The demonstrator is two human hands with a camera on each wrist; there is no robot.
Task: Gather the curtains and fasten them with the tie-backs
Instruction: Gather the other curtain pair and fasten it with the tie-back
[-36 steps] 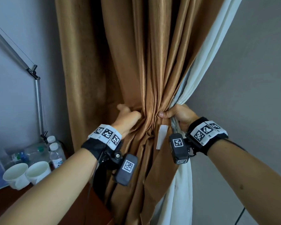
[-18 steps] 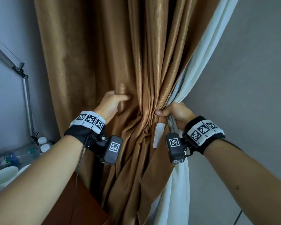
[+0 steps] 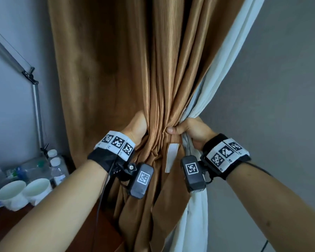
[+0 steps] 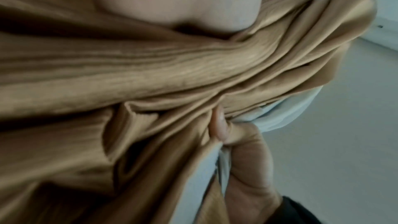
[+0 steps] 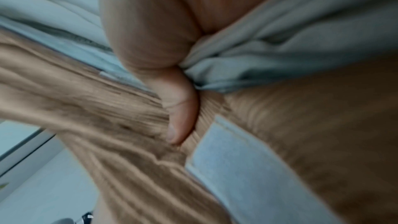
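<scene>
Two hands were wrapped tight round the ribbed brown curtain [image 3: 160,79]: left hand [image 3: 137,127], right hand [image 3: 193,132]. Smooth white lining [image 5: 290,43] was seen bunched under the right thumb only by the right wrist.

Plain grey wall [image 3: 284,73] at right, bluish-grey wall [image 3: 13,106] at left, slanted metal lamp arm [image 3: 35,106] against it, dark wooden table [image 3: 5,214] at lower left, two white cups [image 3: 24,193] near its back edge, clear plastic bottles [image 3: 55,166] behind, dim even light
</scene>
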